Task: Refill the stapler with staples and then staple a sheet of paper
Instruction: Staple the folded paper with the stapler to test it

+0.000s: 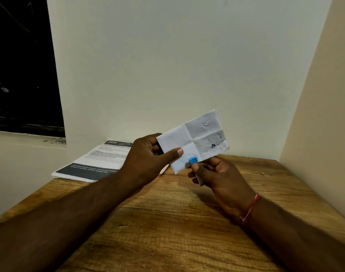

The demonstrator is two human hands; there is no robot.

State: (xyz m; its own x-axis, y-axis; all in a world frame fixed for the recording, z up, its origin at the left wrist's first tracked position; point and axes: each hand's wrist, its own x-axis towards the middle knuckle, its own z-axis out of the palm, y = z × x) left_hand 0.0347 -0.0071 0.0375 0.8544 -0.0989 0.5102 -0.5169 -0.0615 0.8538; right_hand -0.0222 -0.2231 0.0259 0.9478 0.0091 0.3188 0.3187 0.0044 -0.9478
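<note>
My left hand (148,156) pinches the left end of a folded white sheet of paper (195,138), held up above the wooden table (167,222). The paper is creased and bears a few staples and small tears near its right end. My right hand (216,177) grips a small stapler (193,160); only its blue tip shows, set over the paper's lower edge. The rest of the stapler is hidden inside my fist, with a white part sticking out below the fingers.
A stack of printed sheets (93,163) lies at the table's back left against the wall. A tiny scrap (262,173) rests at the back right. Walls close in behind and on the right. A dark window (20,65) is at the left.
</note>
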